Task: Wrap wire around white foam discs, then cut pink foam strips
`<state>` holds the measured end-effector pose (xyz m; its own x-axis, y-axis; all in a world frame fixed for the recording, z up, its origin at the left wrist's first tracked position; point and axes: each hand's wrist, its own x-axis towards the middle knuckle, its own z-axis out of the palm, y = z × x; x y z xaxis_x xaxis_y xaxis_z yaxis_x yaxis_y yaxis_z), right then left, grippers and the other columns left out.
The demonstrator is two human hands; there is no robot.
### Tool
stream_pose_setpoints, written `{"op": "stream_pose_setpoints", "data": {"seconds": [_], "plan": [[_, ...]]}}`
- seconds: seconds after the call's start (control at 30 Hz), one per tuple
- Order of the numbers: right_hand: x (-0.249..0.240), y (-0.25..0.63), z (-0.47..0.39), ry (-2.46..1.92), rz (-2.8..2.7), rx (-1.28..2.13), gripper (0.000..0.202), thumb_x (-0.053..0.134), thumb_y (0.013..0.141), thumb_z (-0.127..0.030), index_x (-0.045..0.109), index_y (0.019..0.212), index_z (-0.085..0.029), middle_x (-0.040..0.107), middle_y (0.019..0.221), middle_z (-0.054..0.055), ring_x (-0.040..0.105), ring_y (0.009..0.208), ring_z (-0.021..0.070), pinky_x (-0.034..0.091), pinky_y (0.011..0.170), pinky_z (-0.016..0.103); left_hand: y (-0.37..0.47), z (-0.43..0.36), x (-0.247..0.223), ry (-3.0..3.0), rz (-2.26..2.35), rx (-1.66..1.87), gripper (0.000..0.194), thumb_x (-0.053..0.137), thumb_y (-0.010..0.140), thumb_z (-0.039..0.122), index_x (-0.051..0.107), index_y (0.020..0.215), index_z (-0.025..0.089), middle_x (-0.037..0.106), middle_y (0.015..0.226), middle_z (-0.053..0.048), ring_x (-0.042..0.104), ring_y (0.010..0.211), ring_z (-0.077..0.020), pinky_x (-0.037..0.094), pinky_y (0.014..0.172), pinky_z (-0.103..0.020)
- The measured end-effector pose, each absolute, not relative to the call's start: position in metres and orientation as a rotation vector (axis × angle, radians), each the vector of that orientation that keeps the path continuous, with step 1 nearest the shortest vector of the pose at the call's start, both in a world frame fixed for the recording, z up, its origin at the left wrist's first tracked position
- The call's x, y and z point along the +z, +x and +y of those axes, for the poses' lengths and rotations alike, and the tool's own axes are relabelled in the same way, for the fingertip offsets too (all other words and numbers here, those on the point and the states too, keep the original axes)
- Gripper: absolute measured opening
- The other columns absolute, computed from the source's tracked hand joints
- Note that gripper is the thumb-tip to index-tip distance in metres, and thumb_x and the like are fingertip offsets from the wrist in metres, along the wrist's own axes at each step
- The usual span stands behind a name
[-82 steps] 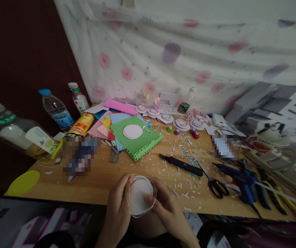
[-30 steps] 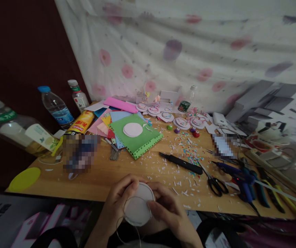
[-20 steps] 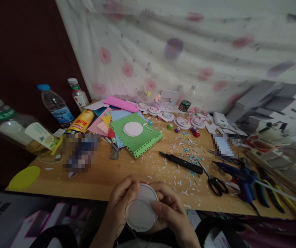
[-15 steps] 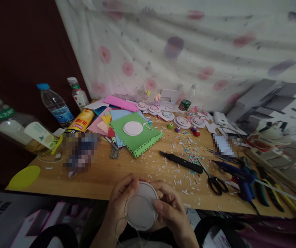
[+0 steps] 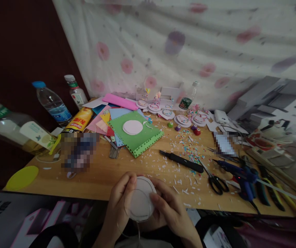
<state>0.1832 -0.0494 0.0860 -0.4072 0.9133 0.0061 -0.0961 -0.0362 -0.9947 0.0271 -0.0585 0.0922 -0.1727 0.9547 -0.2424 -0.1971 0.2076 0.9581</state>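
Observation:
A round white disc (image 5: pixel 142 203) is held up in front of the table's near edge, between both hands. My left hand (image 5: pixel 120 198) is closed on its left rim, thumb on the face. On the opposite side my right hand (image 5: pixel 171 206) grips the rim, its thumb pressed on the face and the other fingers behind. A thin pale wire or cord (image 5: pixel 120 230) curves over the disc's face and hangs below it. Which hand holds the wire, if either, I cannot tell. The fingertips behind the disc are hidden.
A green sheet (image 5: pixel 148 141) bears white paper discs (image 5: pixel 132 127). A black craft knife (image 5: pixel 181 162), scissors (image 5: pixel 216 184), a blue glue gun (image 5: pixel 241 174) and pliers (image 5: pixel 272 189) lie rightward. Bottles (image 5: pixel 52 103) stand left. Paper scraps litter the wooden table (image 5: pixel 98 182).
Both hands have raised the disc slightly and tilted it a little. My right thumb has shifted up and left on its face. The table items stay put; the view has shifted slightly.

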Motion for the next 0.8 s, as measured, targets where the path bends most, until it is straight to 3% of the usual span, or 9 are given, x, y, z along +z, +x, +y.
{"op": "stream_pose_setpoints", "data": {"seconds": [0.2, 0.4, 0.6, 0.8], "plan": [[0.079, 0.187, -0.046, -0.991, -1.478, 1.533, 0.046, 0.054, 0.097, -0.057, 0.073, 0.12, -0.023, 0.069, 0.078, 0.005, 0.063, 0.069, 0.0199, 0.056, 0.072, 0.032, 0.026, -0.058, 0.093, 0.91, 1.342, 1.234, 0.04, 0.059, 0.091, 0.056, 0.075, 0.093, 0.019, 0.072, 0.083, -0.003, 0.06, 0.072, -0.0179, 0.046, 0.067, -0.025], [0.077, 0.183, -0.046, -0.975, -1.394, 1.609, 0.044, 0.055, 0.097, -0.057, 0.073, 0.119, -0.024, 0.068, 0.078, 0.003, 0.053, 0.051, 0.012, 0.045, 0.045, 0.022, 0.027, -0.057, 0.096, 1.048, 1.412, 1.259, 0.039, 0.057, 0.092, 0.054, 0.076, 0.088, 0.02, 0.074, 0.085, -0.006, 0.062, 0.078, -0.0207, 0.047, 0.069, -0.026], [0.078, 0.183, -0.047, -0.971, -1.399, 1.579, 0.042, 0.058, 0.095, -0.057, 0.075, 0.118, -0.026, 0.07, 0.076, 0.004, 0.056, 0.052, 0.0134, 0.046, 0.048, 0.024, 0.032, -0.056, 0.096, 0.988, 1.399, 1.304, 0.032, 0.057, 0.091, 0.047, 0.071, 0.083, 0.02, 0.07, 0.078, -0.002, 0.06, 0.071, -0.0182, 0.046, 0.062, -0.025], [0.079, 0.182, -0.048, -0.979, -1.416, 1.548, 0.039, 0.06, 0.096, -0.053, 0.075, 0.116, -0.024, 0.064, 0.065, 0.001, 0.051, 0.05, 0.0112, 0.04, 0.046, 0.021, 0.033, -0.055, 0.101, 1.017, 1.426, 1.306, 0.028, 0.065, 0.084, 0.047, 0.063, 0.074, 0.021, 0.057, 0.064, 0.003, 0.053, 0.062, -0.0151, 0.041, 0.056, -0.024]]}}
